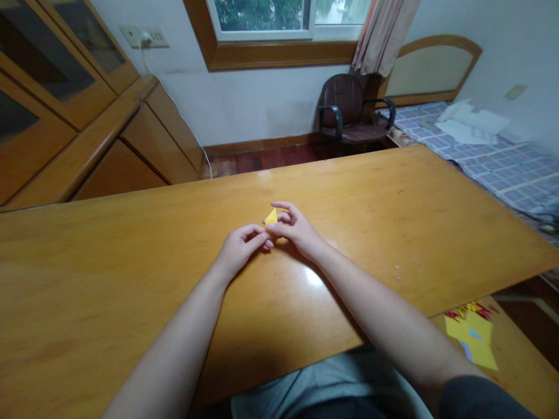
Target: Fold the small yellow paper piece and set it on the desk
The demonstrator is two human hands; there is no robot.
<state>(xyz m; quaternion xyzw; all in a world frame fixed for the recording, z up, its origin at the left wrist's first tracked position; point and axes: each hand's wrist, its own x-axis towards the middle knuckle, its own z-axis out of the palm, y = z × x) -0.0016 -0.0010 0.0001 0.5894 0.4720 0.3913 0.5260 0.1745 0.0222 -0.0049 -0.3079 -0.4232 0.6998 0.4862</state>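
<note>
Yellow folded paper (271, 217), small and with a pointed tip, is between the two hands near the middle of the tabletop (131, 262). The right hand's (301, 230) grip pinches it between thumb and fingers, one finger stretched out on the far side. The left hand (238, 249) is just beside its near end, thumb and fingers drawn together; whether that grip holds the paper, I cannot tell. At near right, yellow sheets (483, 354) and small red pieces (484, 313) lie on a lower wooden surface (524, 369).
</note>
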